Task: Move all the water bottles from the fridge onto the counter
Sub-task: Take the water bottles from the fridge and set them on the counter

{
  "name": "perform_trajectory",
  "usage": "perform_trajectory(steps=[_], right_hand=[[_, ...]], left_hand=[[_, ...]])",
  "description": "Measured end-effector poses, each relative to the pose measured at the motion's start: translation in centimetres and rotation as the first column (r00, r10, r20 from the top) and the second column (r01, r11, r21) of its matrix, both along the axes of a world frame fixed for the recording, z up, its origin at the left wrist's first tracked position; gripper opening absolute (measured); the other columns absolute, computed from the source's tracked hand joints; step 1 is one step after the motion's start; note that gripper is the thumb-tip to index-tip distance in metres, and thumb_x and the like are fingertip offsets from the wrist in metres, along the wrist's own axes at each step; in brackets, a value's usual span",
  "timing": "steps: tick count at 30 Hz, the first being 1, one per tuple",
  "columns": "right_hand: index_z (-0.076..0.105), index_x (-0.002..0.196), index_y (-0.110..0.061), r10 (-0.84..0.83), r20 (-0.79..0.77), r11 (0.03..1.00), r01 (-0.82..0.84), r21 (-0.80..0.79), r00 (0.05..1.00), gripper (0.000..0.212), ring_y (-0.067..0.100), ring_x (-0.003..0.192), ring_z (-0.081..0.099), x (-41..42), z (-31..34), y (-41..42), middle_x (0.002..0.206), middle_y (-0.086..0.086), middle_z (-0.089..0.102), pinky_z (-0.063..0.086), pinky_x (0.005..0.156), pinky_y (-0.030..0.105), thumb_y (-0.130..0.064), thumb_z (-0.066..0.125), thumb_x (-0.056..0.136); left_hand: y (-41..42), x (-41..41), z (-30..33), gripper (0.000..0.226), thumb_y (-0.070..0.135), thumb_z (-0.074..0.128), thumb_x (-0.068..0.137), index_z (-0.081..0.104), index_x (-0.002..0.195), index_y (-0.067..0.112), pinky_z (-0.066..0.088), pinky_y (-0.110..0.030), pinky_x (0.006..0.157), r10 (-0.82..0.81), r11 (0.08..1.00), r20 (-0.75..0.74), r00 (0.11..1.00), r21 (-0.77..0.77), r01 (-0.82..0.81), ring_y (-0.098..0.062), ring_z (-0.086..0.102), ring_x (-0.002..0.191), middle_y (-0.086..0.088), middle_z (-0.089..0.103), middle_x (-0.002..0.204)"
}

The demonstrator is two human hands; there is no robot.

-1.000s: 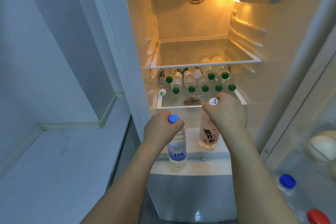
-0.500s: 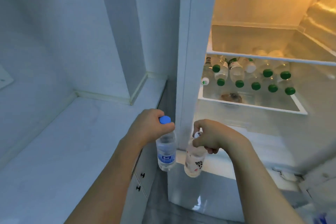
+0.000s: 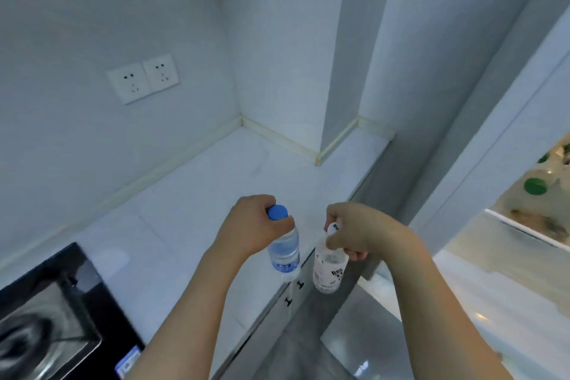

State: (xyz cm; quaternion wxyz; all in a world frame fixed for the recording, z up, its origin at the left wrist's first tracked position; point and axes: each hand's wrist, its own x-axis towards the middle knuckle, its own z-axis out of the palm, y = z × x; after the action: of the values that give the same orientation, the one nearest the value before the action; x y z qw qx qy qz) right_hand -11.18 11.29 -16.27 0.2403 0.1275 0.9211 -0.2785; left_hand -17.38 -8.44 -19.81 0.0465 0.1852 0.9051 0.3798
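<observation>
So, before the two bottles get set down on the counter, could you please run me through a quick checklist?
1. Left hand holds the blue-capped bottle by its neck: ok.
2. Right hand holds the white-capped bottle by its top: ok.
3. Bare counter ahead of both hands for landing: ok.
4. Bottles over the counter: not ok; both hang at or past its front edge, the white-capped one over the floor.
5. Black appliance at the left is apart from the hands: ok.
6. Caps tight: cannot tell.
</observation>
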Motion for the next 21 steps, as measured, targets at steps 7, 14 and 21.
perform_trajectory(steps=[7,14,21], right_hand=[[0.057,0.090,-0.025,0.240,-0.072,0.968,-0.244,-0.055,0.968,0.017,0.017,0.049,0.058,-2.8,-0.7,-3.7,0.072,-0.001,0.060,0.050,0.049,0.026,-0.018,0.064,0.076],[0.055,0.090,-0.025,0.467,-0.083,0.878,-0.472,-0.076,0.881,0.018,0.013,0.045,0.056,-3.5,-1.4,-8.4,0.059,-0.004,0.058,0.045,0.048,0.023,-0.019,0.066,0.076],[0.055,0.090,-0.021,0.657,-0.081,0.748,-0.661,-0.055,0.750,0.017,0.016,0.047,0.058,-2.2,-0.1,-16.3,0.061,0.002,0.060,0.047,0.050,0.024,-0.016,0.064,0.076]], left_hand=[[-4.9,3.0,-0.3,0.040,0.032,0.068,0.072,0.033,0.060,0.016,0.023,-0.025,0.049,0.305,0.952,0.051,0.951,-0.016,-0.304,-0.010,0.025,0.050,0.005,0.031,0.055],[-8.9,8.1,-0.1,0.039,0.032,0.069,0.075,0.039,0.062,0.011,0.027,-0.026,0.049,0.588,0.808,0.052,0.807,-0.020,-0.588,-0.012,0.028,0.051,0.003,0.035,0.055],[-15.0,13.9,1.7,0.040,0.033,0.068,0.075,0.039,0.059,0.011,0.030,-0.028,0.050,0.761,0.648,0.013,0.649,0.023,-0.761,-0.014,0.031,0.051,0.001,0.037,0.055]])
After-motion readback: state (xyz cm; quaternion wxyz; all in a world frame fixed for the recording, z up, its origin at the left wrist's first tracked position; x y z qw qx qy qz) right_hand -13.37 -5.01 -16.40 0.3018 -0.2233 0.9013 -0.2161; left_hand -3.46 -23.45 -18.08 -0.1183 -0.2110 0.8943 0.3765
